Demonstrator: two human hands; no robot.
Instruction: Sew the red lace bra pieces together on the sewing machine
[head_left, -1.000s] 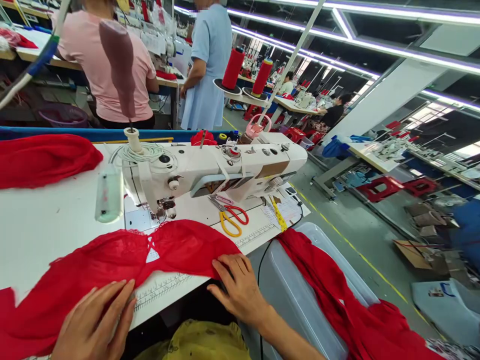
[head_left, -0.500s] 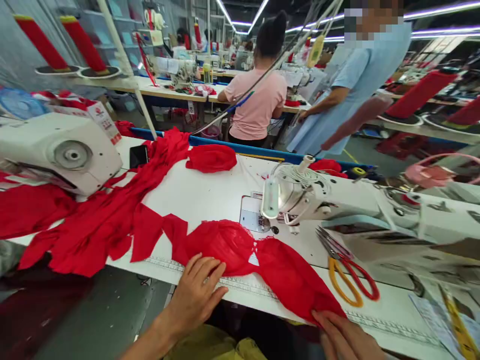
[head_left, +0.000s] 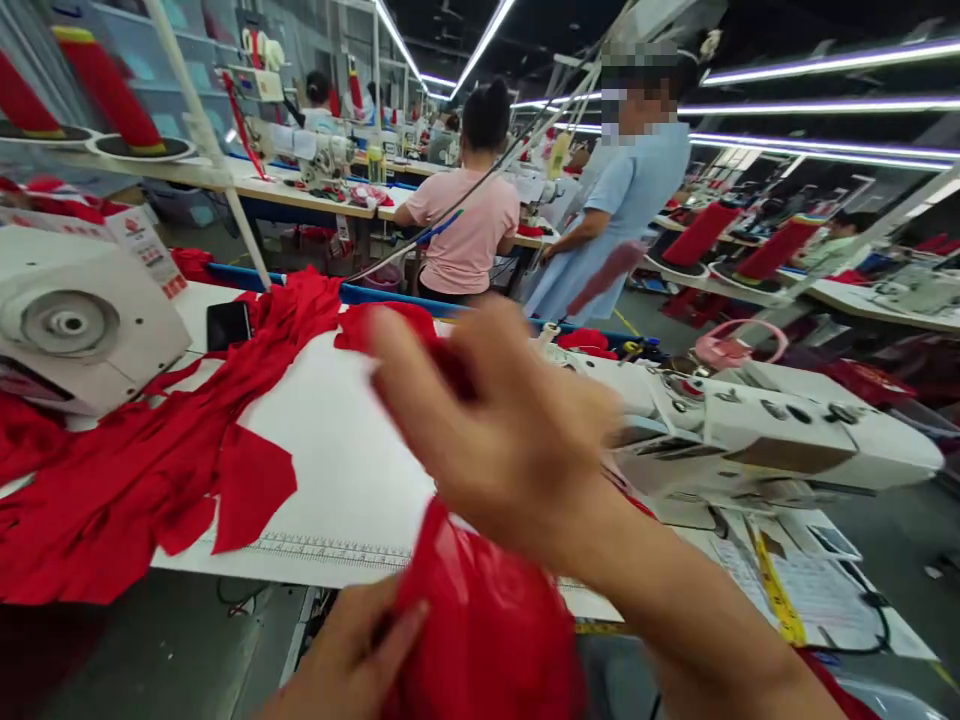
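Note:
My left hand (head_left: 356,640), low in front of me, is closed on the edge of a red bra (head_left: 487,620). The bra is lifted and bunched near the table's front edge, its lower part cut off by the picture. My right hand (head_left: 510,430) is raised above the table, in front of the sewing machine (head_left: 637,385). Its curled fingers are smeared by motion, so whether they hold anything does not show. Behind its fingertips lies another red fabric piece (head_left: 352,327). My right hand and forearm hide the machine's needle area.
Red fabric pieces (head_left: 172,420) are heaped along the table's left side, beside a black phone (head_left: 228,326) and a second white machine (head_left: 86,320). A yellow measuring tape (head_left: 780,595) lies on papers at right. Two people are beyond the table, one seated (head_left: 469,220), one standing (head_left: 630,180).
The bra has gone from lying flat to being lifted and bunched toward me. My right hand has risen from the front edge, up and leftward. The view has shifted right.

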